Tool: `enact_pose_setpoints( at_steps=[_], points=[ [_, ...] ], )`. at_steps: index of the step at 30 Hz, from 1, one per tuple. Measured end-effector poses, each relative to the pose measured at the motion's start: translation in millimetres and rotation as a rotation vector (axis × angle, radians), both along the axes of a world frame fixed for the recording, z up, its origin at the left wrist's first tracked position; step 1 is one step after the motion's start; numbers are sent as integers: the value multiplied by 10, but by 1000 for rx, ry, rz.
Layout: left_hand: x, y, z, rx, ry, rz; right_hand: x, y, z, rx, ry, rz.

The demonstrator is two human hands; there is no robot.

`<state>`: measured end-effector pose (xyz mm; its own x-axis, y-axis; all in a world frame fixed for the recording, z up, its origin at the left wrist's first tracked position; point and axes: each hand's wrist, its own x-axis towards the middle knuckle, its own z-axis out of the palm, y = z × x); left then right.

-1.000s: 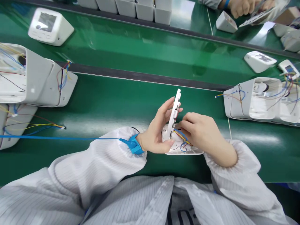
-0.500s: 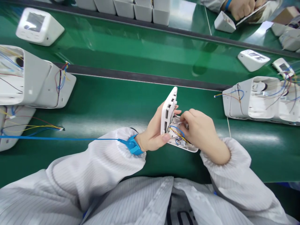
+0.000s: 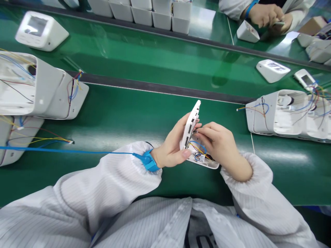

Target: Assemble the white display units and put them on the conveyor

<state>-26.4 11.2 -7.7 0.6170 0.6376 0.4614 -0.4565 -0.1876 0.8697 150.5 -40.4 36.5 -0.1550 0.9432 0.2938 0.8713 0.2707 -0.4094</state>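
My left hand [image 3: 174,144] is closed around a white plastic front panel [image 3: 190,125], which it holds tilted up on edge. Below and to the right of the panel lies a white housing [image 3: 210,163], its inside facing me. Yellow, blue and dark wires [image 3: 199,148] run inside it, with a small white connector [image 3: 201,158] among them. My right hand [image 3: 218,143] reaches over the housing, thumb and forefinger pinched together at the inner side of the panel. What sits between those fingertips is too small and covered to make out.
Open white housings with loose wires stand at left [image 3: 49,89] and right [image 3: 274,113]. A white unit with a screen [image 3: 38,31] lies beyond the dark rail [image 3: 155,90]. A blue wrist-strap cord [image 3: 77,150] runs left from my wrist. Another person's hands [image 3: 266,17] work across the bench.
My right hand's fingers have moved from over the wires up to the inner side of the panel, straightening into a pinch. The panel has shifted slightly right in view.
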Motion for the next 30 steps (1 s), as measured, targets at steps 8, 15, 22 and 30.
enact_pose_setpoints(
  at_steps=[8, 15, 22, 30],
  points=[
    [-10, 17, 5, -77, 28, -21, 5, -3, 17, 41, 17, 22],
    [3, 47, 64, 11, 43, -58, 29, 10, -5, 90, -12, 109],
    [-3, 67, 79, 86, 54, -51, 35, 5, 1, 99, -40, 134],
    [-5, 54, 140, 99, 107, -31, 32, -3, 5, 89, -84, 124]
  ],
)
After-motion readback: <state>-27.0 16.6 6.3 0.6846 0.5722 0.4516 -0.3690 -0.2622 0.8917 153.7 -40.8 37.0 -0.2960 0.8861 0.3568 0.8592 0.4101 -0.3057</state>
